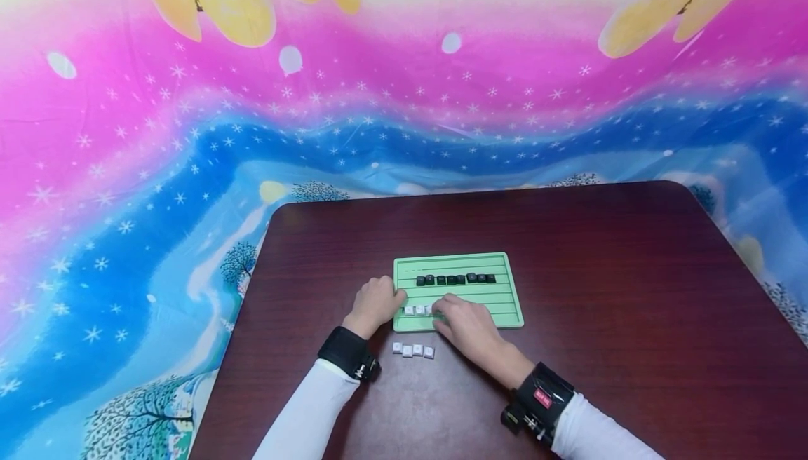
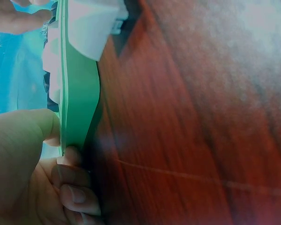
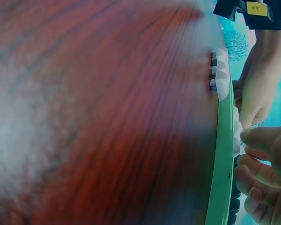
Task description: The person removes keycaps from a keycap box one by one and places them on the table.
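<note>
A pale green ridged tray lies on the table, with a row of black keycaps and a shorter row of white keycaps in it. My left hand grips the tray's left edge, its thumb over the rim and the other fingers curled by the side wall. At the right end of the white row, my right hand pinches a white keycap between thumb and finger, partly hidden by the fingertips. In the right wrist view, the white row shows beside the thumb.
Several loose white keycaps lie on the dark red wooden table just in front of the tray. A printed cloth hangs behind the table's far edge. Both wrists wear black camera straps.
</note>
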